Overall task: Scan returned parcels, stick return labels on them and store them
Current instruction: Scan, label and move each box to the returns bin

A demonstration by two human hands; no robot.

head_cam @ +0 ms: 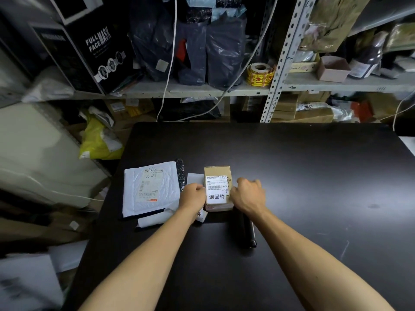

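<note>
Item one, lower half of the frame: my two bare forearms, reaching up from the bottom edge over the black table point(314, 176). Item two, just below centre: a black cylindrical object point(248, 232), lying on the table under my right wrist; what it is I cannot tell. Item three, centre: small brown cardboard parcel point(218, 172), flat on the table, with a white shipping label and, over its near part, a white return label point(216, 197) printed with three large characters. My left hand point(194, 195) sits against the parcel's left edge, fingers curled in at the return label's side; my right hand point(248, 194) sits against the right edge, fingers curled over the parcel's side. Whether the fingertips pinch the label or press the box I cannot tell. Item four, left of centre: a white padded mailer point(151, 188), flat, label up, with loose white paper strips point(155, 218) at its near edge and beneath my left wrist. Item five, left edge: a yellow bag point(98, 140) among pale bundles off the table. Item six, upper frame: metal shelving point(278, 70) holding a yellow sticker roll point(260, 75), dark plastic bags point(202, 46), and a black box point(89, 48) reading FULL FACE MASK at upper left.
</note>
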